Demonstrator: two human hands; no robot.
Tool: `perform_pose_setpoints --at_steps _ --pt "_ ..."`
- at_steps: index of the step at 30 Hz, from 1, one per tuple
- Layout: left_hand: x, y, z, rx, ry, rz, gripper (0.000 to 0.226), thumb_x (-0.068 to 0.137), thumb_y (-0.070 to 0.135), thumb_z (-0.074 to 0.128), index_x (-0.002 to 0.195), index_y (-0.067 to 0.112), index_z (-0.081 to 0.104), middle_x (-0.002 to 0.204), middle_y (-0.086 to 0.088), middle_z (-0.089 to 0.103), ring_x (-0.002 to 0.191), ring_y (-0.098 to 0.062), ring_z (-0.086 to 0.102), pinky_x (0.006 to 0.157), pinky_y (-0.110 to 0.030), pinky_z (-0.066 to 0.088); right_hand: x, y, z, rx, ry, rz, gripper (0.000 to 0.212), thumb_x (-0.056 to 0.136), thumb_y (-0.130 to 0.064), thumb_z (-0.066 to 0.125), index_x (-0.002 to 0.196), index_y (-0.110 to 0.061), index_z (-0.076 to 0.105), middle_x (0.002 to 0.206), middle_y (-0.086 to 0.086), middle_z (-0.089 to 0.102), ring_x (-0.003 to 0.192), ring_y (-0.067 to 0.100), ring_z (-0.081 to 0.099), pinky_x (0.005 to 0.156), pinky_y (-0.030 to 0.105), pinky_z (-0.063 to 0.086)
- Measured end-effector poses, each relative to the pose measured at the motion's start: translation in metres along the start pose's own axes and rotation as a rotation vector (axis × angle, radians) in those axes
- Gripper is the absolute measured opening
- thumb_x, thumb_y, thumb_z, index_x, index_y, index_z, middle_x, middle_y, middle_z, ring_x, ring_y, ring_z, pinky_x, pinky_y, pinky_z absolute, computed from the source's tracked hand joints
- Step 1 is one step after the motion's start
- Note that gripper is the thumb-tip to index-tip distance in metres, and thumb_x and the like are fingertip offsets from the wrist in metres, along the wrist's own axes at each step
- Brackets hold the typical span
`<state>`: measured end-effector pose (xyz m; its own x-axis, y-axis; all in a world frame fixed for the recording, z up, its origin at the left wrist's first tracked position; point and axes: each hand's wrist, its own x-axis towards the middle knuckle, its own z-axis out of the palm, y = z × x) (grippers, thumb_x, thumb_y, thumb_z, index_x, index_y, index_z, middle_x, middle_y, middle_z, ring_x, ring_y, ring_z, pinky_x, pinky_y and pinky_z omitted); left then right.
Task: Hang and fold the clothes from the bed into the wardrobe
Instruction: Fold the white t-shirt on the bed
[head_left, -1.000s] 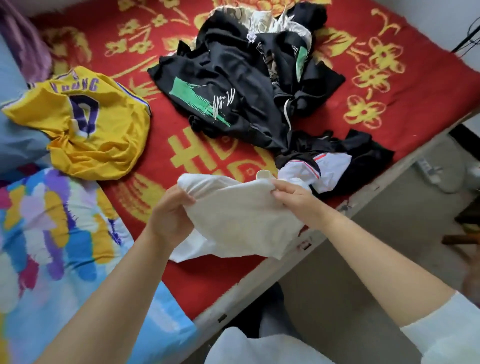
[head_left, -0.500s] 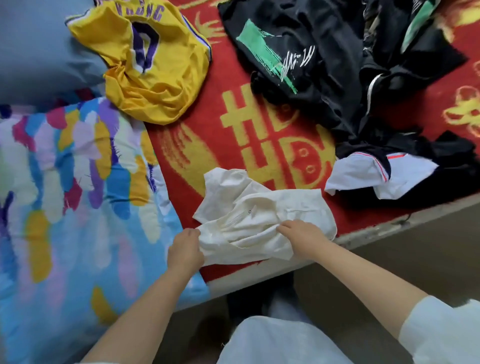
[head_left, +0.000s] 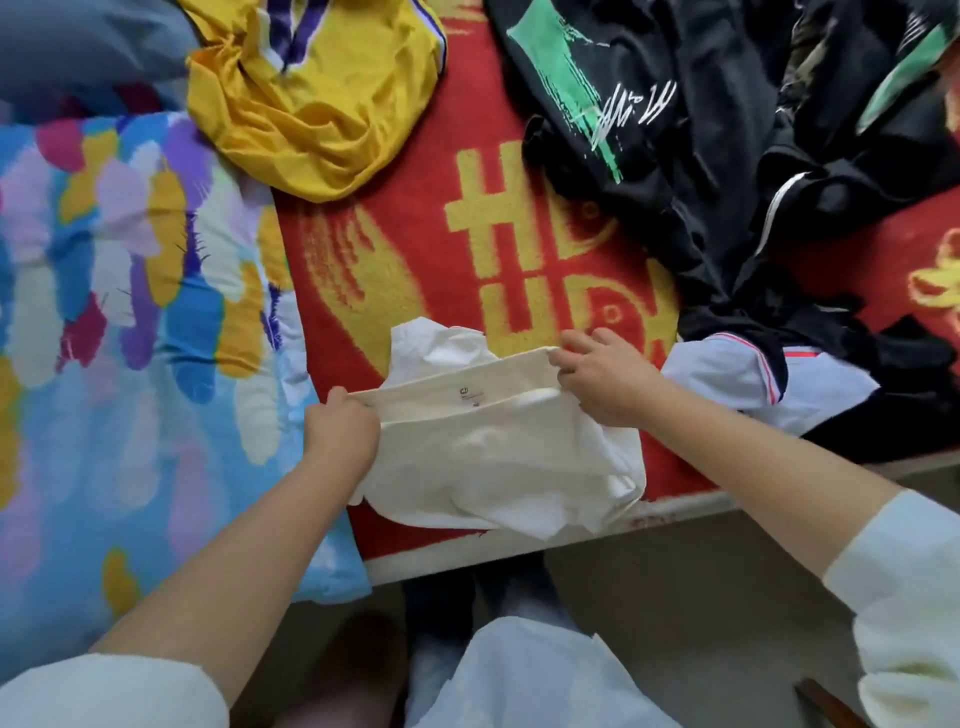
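Note:
A cream-white garment (head_left: 498, 457) lies at the near edge of the bed, its waistband stretched between my hands with a small label showing inside. My left hand (head_left: 340, 428) grips the band's left end. At the right end, my right hand (head_left: 605, 379) pinches the band. A yellow jersey (head_left: 311, 98) is crumpled at the back left. A heap of black clothes (head_left: 727, 130) with green print fills the back right. Beside my right hand lies a white piece with red trim (head_left: 737, 374).
The bed carries a red blanket with gold characters (head_left: 415, 270). A bright multicoloured quilt (head_left: 130, 312) covers the left side. The bed's pale front edge (head_left: 519, 556) runs just below the garment, with the floor and my legs beneath.
The white garment was bunched up in both hands; its waistband is now pulled out flat between them. The view has tilted down and closer to the bed edge.

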<state>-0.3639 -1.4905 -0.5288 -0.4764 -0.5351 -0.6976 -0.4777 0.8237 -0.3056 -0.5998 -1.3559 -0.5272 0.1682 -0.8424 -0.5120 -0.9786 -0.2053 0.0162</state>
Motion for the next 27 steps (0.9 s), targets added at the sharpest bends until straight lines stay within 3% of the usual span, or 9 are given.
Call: perform_pose_setpoints --at_steps 2,5,8,12,15,17,20,24,27 --pt "-0.008 -0.024 -0.024 -0.076 0.203 -0.027 0.031 0.087 -0.003 0.045 0.112 0.008 0.059 0.11 -0.004 0.062 0.115 -0.024 0.048 0.066 -0.027 0.039 -0.006 0.025 -0.036 0.046 0.283 -0.091 0.012 0.061 -0.017 0.069 0.071 -0.009 0.066 0.079 0.002 0.064 0.084 0.024 0.063 0.066 0.026 0.048" --pt "-0.031 -0.051 -0.061 -0.21 0.615 -0.045 0.022 0.062 -0.018 0.052 0.073 -0.003 0.064 0.059 -0.016 0.06 0.058 -0.031 0.058 0.037 -0.026 0.039 -0.019 0.035 -0.081 0.245 0.455 -0.12 0.018 0.059 -0.021 0.046 0.049 -0.007 0.051 0.041 0.005 0.045 0.038 0.024 0.047 0.037 0.018 0.037" --pt "-0.057 -0.074 -0.084 -0.365 0.733 -0.202 0.02 0.081 -0.015 0.045 0.099 -0.012 0.052 0.069 -0.031 0.057 0.057 -0.038 0.055 0.044 -0.038 0.036 -0.037 0.029 -0.129 0.419 0.876 -0.078 0.017 0.063 -0.014 0.04 0.051 -0.003 0.045 0.043 0.01 0.04 0.047 0.021 0.027 0.043 0.022 0.024" --pt "-0.108 -0.099 -0.123 -0.358 0.918 -0.196 0.047 0.036 -0.025 0.076 0.073 -0.012 0.049 0.036 -0.021 0.044 0.021 -0.032 0.041 0.022 -0.033 0.034 -0.068 0.015 -0.186 0.733 1.339 0.066 0.017 0.062 0.001 0.039 0.071 -0.013 0.04 0.062 0.001 0.038 0.063 0.003 0.023 0.058 0.004 0.029" --pt "-0.129 -0.104 -0.146 -0.344 1.027 -0.189 0.036 0.033 -0.022 0.075 0.052 -0.004 0.05 0.037 -0.02 0.043 0.022 -0.03 0.042 0.028 -0.032 0.038 -0.085 0.002 -0.21 0.761 1.408 0.3 0.036 0.064 0.006 0.042 0.091 -0.017 0.048 0.075 0.002 0.048 0.067 0.011 0.041 0.066 0.007 0.035" --pt "-0.155 -0.109 -0.157 -0.364 1.118 -0.197 0.023 0.046 -0.016 0.066 0.048 -0.002 0.047 0.039 -0.019 0.043 0.028 -0.032 0.045 0.033 -0.031 0.04 -0.107 -0.001 -0.228 0.623 1.082 0.464 0.046 0.069 0.01 0.049 0.111 -0.009 0.051 0.077 0.011 0.056 0.07 0.028 0.051 0.064 0.025 0.04" --pt "-0.195 -0.111 -0.158 -0.456 1.282 -0.064 0.021 0.064 0.009 0.045 0.047 -0.001 0.048 0.049 -0.017 0.048 0.044 -0.033 0.052 0.038 -0.024 0.035 -0.144 -0.006 -0.245 0.373 0.6 0.576 0.011 0.073 0.005 0.052 0.068 -0.005 0.053 0.065 0.007 0.05 0.072 0.031 0.053 0.054 0.028 0.037" --pt "-0.257 -0.08 -0.132 -1.177 1.344 0.277 0.022 0.071 0.025 0.056 0.056 0.011 0.05 0.058 0.007 0.046 0.055 0.004 0.05 0.053 -0.008 0.035 -0.2 -0.041 -0.242 0.197 1.066 0.377 0.02 0.064 -0.004 0.058 0.047 -0.01 0.05 0.051 0.004 0.046 0.05 0.024 0.049 0.058 0.023 0.028" --pt "-0.306 -0.059 -0.111 -1.328 1.339 0.195 0.033 0.077 0.01 0.057 0.061 0.023 0.03 0.055 0.008 0.031 0.047 0.008 0.04 0.048 -0.009 0.031 -0.244 -0.082 -0.234 0.436 1.318 0.275 0.009 0.06 0.001 0.066 0.055 0.003 0.059 0.079 0.023 0.057 0.077 0.028 0.054 0.072 0.016 0.037"
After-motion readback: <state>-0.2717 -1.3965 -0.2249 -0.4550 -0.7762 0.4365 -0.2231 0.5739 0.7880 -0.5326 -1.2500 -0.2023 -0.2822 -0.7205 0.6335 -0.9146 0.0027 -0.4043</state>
